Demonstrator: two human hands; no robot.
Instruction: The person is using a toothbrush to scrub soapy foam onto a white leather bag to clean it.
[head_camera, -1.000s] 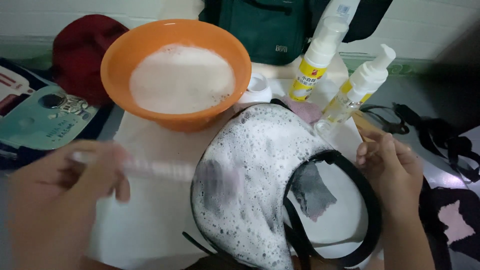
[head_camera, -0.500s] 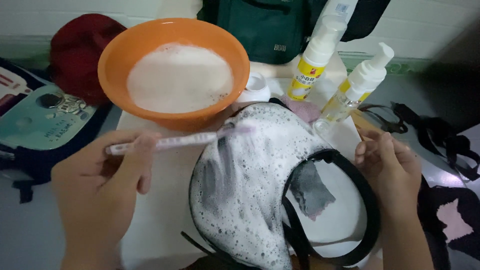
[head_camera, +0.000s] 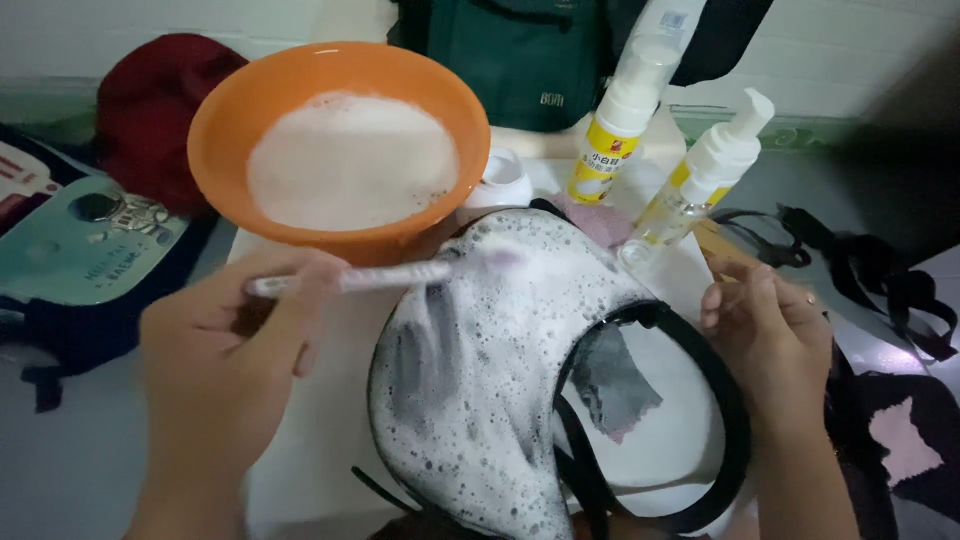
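Observation:
My left hand (head_camera: 225, 360) grips a pale toothbrush (head_camera: 360, 278), its blurred head resting on the top of a foam-covered dark bag (head_camera: 480, 370). White suds with bubbles coat most of the bag's curved surface; its black rim (head_camera: 700, 400) frames a white lining with a grey patch. My right hand (head_camera: 765, 335) rests on the bag's right edge, fingers curled against it. Just behind the brush sits an orange bowl (head_camera: 240, 130) filled with white foam.
Two pump bottles stand behind the bag: a white and yellow one (head_camera: 620, 120) and a clear one (head_camera: 700, 185). A small white cap (head_camera: 500, 180) lies by the bowl. A teal patterned bag (head_camera: 80, 250), a red cloth (head_camera: 150, 90), a green bag (head_camera: 530, 60) and black straps (head_camera: 860, 280) surround the work.
My left hand has swung the toothbrush up from the bag's left side to its top edge near the bowl. My right hand has stayed on the bag's right edge.

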